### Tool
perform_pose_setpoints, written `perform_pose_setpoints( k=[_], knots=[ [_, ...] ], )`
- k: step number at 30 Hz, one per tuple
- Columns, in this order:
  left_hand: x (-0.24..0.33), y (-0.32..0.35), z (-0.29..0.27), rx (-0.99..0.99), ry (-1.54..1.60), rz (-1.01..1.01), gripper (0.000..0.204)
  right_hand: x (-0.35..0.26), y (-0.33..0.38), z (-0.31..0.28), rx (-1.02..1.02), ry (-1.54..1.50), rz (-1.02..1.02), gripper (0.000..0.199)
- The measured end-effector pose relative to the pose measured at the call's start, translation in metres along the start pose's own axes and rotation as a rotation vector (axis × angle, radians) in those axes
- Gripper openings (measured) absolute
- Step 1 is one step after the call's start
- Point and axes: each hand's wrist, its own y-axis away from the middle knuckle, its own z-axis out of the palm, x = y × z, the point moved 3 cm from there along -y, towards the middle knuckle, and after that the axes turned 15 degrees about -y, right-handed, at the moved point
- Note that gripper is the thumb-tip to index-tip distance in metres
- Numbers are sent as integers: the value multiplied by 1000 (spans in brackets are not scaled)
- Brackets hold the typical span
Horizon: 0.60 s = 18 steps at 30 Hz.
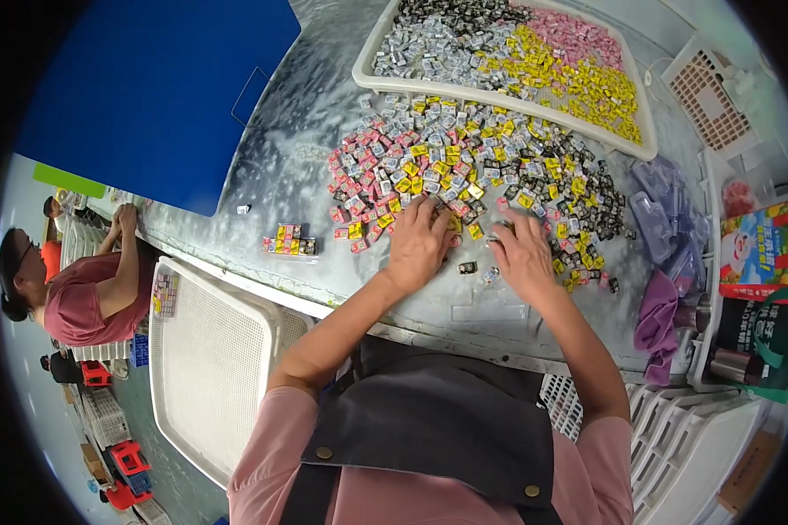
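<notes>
A wide heap of small box-shaped pieces [451,166] in pink, yellow, white and black lies on the grey table before me. My left hand [418,243] rests on its near edge, fingers bent down among the pieces; what they pinch is hidden. To its right, my right hand [525,255] curls at the heap's edge, thumb and forefinger closed around a small piece. Between the hands lie a loose black piece [467,268] and a whitish one [490,276]. An oblong clear plastic tray [490,312] is nearer me. Left of my hands sits a rowed group of pieces [291,241].
Beyond the heap stands a white tray [499,100] of more pieces. A blue board [158,96] covers the far left. Clear packaging [661,210] and a purple cloth [657,319] lie right. An empty-looking white crate [210,359] stands lower left; a co-worker [87,289] sits beyond.
</notes>
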Motion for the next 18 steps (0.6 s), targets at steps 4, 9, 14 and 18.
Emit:
perform_pose_setpoints(
  k=[4, 9, 14, 18],
  knots=[
    [8, 6, 4, -2, 80, 106, 38, 4, 5, 3, 0, 41, -84, 29],
    [15, 1, 3, -44, 52, -25, 37, 8, -10, 7, -49, -60, 269, 33],
    [16, 5, 0, -44, 67, -34, 30, 3, -10, 5, -10, -140, 149, 33],
    [-1, 5, -1, 7, 46, -91, 25, 10, -6, 2, -96, -177, 197, 33]
  ],
)
